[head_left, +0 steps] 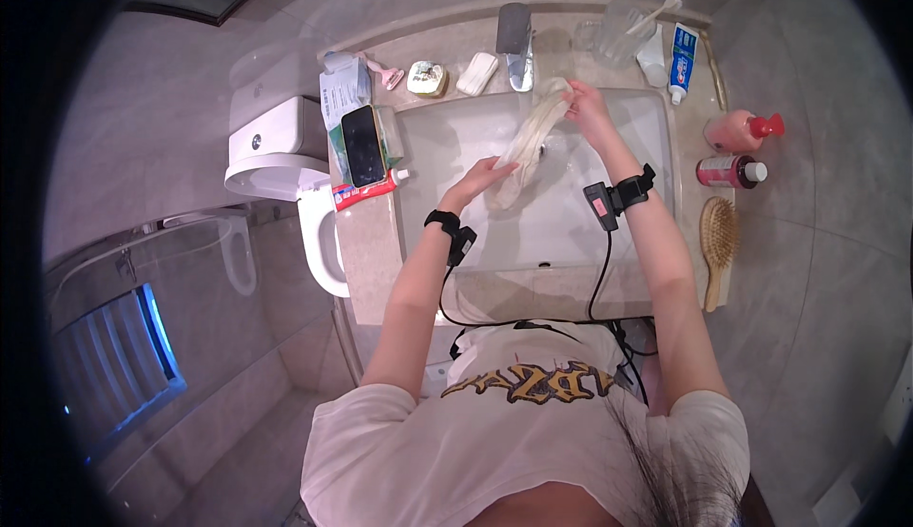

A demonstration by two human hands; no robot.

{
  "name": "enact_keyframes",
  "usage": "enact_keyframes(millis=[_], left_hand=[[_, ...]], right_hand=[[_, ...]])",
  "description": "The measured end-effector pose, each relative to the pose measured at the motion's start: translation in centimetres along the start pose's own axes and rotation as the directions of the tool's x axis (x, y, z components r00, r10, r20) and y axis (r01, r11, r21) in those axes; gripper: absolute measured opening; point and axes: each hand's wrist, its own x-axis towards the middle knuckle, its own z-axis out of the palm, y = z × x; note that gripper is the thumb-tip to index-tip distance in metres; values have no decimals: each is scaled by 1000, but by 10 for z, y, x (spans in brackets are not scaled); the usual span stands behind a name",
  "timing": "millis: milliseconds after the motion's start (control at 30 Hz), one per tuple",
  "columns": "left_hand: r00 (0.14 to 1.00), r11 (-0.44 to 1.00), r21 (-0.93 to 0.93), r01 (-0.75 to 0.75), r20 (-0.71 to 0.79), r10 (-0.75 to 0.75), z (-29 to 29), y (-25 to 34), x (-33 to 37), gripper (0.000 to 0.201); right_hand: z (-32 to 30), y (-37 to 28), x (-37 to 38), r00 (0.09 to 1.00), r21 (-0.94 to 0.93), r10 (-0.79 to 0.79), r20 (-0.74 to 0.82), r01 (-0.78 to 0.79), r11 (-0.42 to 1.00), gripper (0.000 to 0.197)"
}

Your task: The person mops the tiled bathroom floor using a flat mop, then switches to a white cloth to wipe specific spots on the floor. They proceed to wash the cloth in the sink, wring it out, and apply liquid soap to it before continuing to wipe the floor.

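A long, limp strip of whitish cloth (529, 146) stretches slantwise over the white sink basin (609, 237); its exact kind I cannot make out. My right hand (591, 114) grips the far end, close to the faucet (520, 68). Lower down on the left, my left hand (480, 181) has the near part between its thumb and fingers. Below my left fingers the cloth's end hangs loose. Part of the drain behind the cloth is hidden.
Behind the basin lie a white soap bar (477, 74), a round jar (427, 79) and a pink razor (385, 74). A phone (363, 146) and red tube (365, 190) sit left. Right are a blue toothpaste tube (682, 63), pump bottle (737, 132) and wooden hairbrush (719, 232).
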Motion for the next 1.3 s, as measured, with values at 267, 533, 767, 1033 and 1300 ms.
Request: enact_keyframes(millis=[267,533,767,1033,1300], left_hand=[[932,963,-248,-103,-361,7,-7,-51,20,41],[984,239,-967,-89,-123,-128,28,20,45,45],[993,167,-982,-90,-75,95,17,8,84,45],[993,293,-956,-30,6,120,28,33,81,48],[993,631,-775,-30,-94,-67,7,41,58,48]], right_hand=[[26,9,-7,956,-395,221,194,-130,910,31],[53,30,-27,923,235,196,332,-282,930,29],[41,12,-60,912,246,113,395,-224,943,30],[17,25,-37,994,142,102,44,-108,984,30],[17,42,-19,922,375,114,370,-260,890,26]])
